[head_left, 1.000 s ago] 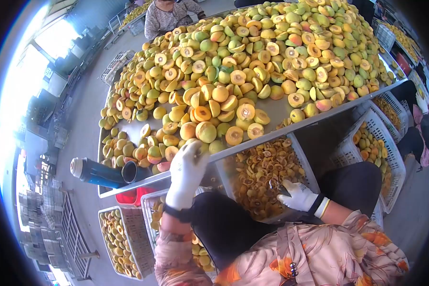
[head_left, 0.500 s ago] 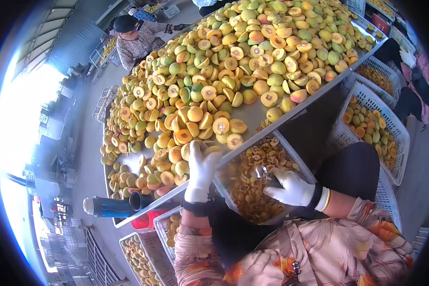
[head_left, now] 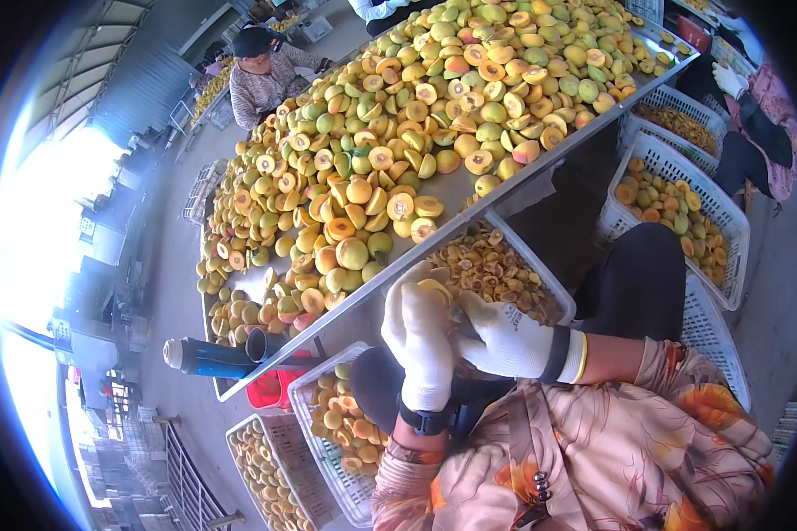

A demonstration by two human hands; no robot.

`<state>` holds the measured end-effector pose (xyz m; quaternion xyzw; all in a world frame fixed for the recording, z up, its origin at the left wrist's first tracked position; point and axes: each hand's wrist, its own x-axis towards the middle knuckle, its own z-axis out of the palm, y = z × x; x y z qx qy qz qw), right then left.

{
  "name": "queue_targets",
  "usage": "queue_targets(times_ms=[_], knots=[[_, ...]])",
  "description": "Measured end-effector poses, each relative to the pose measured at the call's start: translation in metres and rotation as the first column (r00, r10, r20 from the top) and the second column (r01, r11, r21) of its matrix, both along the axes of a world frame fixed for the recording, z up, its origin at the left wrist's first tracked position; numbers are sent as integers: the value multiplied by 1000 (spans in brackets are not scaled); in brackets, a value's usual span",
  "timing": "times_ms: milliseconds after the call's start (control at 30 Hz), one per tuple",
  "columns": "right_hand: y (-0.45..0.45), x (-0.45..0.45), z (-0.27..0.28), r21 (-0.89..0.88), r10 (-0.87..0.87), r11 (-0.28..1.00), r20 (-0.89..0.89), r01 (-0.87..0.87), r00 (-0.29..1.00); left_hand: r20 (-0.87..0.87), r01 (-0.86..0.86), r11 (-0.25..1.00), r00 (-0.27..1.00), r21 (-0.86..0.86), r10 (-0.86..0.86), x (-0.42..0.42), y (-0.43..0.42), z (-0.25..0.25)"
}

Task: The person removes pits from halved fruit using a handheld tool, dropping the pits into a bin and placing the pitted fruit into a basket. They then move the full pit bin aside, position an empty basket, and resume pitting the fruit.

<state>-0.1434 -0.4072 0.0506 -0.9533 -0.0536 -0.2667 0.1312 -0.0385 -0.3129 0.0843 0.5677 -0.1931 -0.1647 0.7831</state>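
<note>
Hall with a corrugated wall, head view: metal-edged desk loaded with a heap of yellow-green fruit, whole and halved, running from the near edge to the far end. Both gloved hands are together just off the desk's near edge, over a white crate of brownish scraps. Left hand: fingers curled around a fruit half, gripping it. Right hand: up against the left, fingers bent in; can't tell whether they're clamped on anything, contact area hidden. Blue flask lies at the desk's near left corner, red container below that corner. White crate of fruit halves stands below the near edge, left of the hands. Another fruit-filled crate sits below the near edge, toward the right end. Person in a dark cap at the desk's far left edge.
</note>
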Motion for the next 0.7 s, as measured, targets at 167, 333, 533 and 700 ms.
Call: queue_targets(times_ms=[167,333,533,700], knots=[[10,-7,-5,444,129,889,-14,-109,992,136,-29,1000,990,8,27,-13,5,7],[10,-5,-8,806,253,578,-25,-130,967,168,10,1000,986,-9,-8,-15,4,15],[-19,-19,36,908,491,408,-127,-99,862,175,53,999,983,-9,-50,-13,-1,14],[-29,-12,21,867,490,443,-23,-226,872,342,-77,995,938,56,54,-17,-11,7]])
